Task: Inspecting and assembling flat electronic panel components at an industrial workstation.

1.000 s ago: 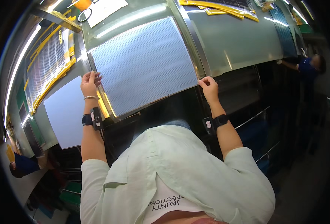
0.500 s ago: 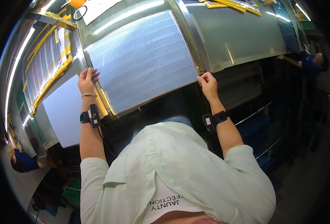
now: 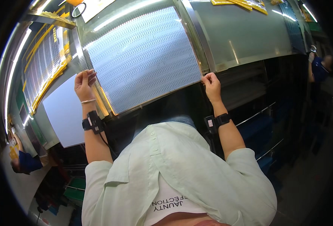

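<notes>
A large pale sheet point(image 3: 143, 60) covered in rows of small curved marks lies on the bench, its near edge slanting up to the right. At its near right corner, my right hand point(image 3: 212, 86) is closed in a pinch on the sheet's edge. My left hand point(image 3: 84, 84) is by the sheet's left edge, fingers curled together with the thumb. Whether anything thin sits between those left fingertips cannot be made out.
A plain white sheet point(image 3: 66, 109) lies left of my left wrist. Yellow-edged striped panels point(image 3: 47, 62) lean farther left, and more yellow-edged pieces point(image 3: 245, 5) lie at the far right. Metal strips point(image 3: 198, 35) flank the patterned sheet. Co-workers point(image 3: 25, 162) are at the sides.
My left hand has shifted a little left, away from the sheet's edge. My right hand stays at the near right corner. The co-worker on the right has moved an arm.
</notes>
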The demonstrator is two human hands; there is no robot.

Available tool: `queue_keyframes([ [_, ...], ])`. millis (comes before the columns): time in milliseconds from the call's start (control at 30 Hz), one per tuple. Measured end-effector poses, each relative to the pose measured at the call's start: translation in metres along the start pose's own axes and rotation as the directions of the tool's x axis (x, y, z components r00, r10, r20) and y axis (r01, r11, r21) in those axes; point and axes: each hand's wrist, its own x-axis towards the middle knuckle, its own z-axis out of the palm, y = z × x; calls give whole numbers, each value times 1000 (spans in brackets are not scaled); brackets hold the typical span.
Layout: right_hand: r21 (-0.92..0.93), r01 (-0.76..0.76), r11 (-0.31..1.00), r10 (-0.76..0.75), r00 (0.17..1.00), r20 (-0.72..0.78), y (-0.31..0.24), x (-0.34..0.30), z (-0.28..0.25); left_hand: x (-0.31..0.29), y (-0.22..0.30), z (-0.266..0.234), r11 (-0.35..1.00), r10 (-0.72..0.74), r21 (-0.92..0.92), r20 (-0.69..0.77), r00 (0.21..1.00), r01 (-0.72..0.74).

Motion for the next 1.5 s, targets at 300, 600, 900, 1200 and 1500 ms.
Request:
queue_keyframes([
  [300,-90,58,994,-63,996,-59,-16,-5,3,-38,42,0,973,203,-113,7,979,-201],
  [600,3,1,1000,-1,1000,2,-6,-2,1,-35,38,-7,961,163,-234,42,986,-149],
  [900,-10,-14,1000,14,999,48,0,0,-3,-20,28,-1,993,39,-109,26,999,-36],
  [1200,-207,147,967,-154,988,-19,-10,-2,-2,35,21,2,920,-389,150,249,887,362],
  [1500,-156,127,980,-119,991,62,-5,-2,1,101,-28,25,909,-167,384,-27,986,164],
])
